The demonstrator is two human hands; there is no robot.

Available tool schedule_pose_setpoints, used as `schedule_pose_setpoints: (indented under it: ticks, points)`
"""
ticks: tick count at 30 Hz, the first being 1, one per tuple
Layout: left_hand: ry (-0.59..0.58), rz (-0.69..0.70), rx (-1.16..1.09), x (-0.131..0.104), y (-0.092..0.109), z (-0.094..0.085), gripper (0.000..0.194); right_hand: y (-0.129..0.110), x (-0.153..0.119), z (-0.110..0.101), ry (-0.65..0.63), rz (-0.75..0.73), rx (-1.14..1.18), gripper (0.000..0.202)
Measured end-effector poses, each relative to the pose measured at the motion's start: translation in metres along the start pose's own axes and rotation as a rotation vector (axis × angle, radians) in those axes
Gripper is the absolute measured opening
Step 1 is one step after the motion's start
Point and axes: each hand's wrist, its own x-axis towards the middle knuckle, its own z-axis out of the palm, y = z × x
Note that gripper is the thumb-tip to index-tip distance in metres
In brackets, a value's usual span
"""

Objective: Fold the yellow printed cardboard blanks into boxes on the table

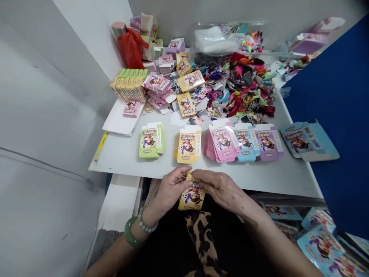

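A small yellow printed box (192, 198) is held just off the table's front edge, in front of my body. My left hand (175, 188) grips its left side and upper face, thumb across the front. My right hand (219, 186) is closed over the box's upper right end, its fingers at the top flap. Beyond my hands, flat unfolded cartons lie in a row: a green stack (149, 143), a yellow stack (187, 146), a pink fanned stack (223, 142), a blue stack (245, 141) and a purple stack (267, 142).
At the back left stand rows of finished green and yellow boxes (128, 87), near a red bag (131, 48). A colourful heap of small accessories (242, 90) covers the back right, before a clear tray (230, 38). A blue carton (309, 140) overhangs the right edge.
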Motion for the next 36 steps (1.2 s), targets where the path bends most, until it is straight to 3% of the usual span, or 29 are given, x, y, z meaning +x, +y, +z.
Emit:
schedule_pose_setpoints:
  ticks: [5,9,15,17,20,22,24,26,28,31,32,36]
  points:
    - [0.048,-0.009,0.008,0.002,0.005,0.004,0.032,0.02,0.001,0.009,0.094,0.0,0.164,0.026]
    - [0.098,0.006,-0.135,0.006,0.008,0.001,0.031,0.034,0.005,0.019,0.259,0.16,0.317,0.037]
    - [0.161,0.002,-0.217,0.011,0.015,-0.004,0.03,0.029,0.012,0.029,0.191,0.152,0.306,0.038]
    - [0.205,0.017,-0.157,0.013,0.02,-0.006,0.032,0.025,0.02,0.02,0.161,0.156,0.297,0.032]
    - [0.331,0.082,-0.049,0.015,0.027,-0.01,0.038,0.014,0.046,-0.011,0.145,0.196,0.35,0.027]
    - [0.401,0.119,-0.005,0.018,0.031,-0.012,0.036,0.001,0.071,-0.037,0.223,0.183,0.468,0.037]
    - [0.412,0.128,0.022,0.02,0.032,-0.013,0.032,-0.012,0.097,-0.059,0.405,0.047,0.643,0.057]
    - [0.374,0.115,0.04,0.021,0.031,-0.012,0.03,-0.022,0.115,-0.066,0.488,-0.086,0.728,0.07]
    - [0.33,0.092,0.052,0.022,0.029,-0.01,0.029,-0.024,0.123,-0.059,0.433,-0.118,0.67,0.061]
    - [0.288,0.065,0.054,0.022,0.024,-0.009,0.026,-0.013,0.114,-0.034,0.25,-0.022,0.432,0.022]
    - [0.282,0.061,0.053,0.023,0.023,-0.01,0.025,-0.007,0.108,-0.026,0.223,0.009,0.353,0.018]
    - [0.34,0.081,0.066,0.026,0.018,-0.013,0.026,0.018,0.078,-0.006,0.321,0.005,0.057,0.022]
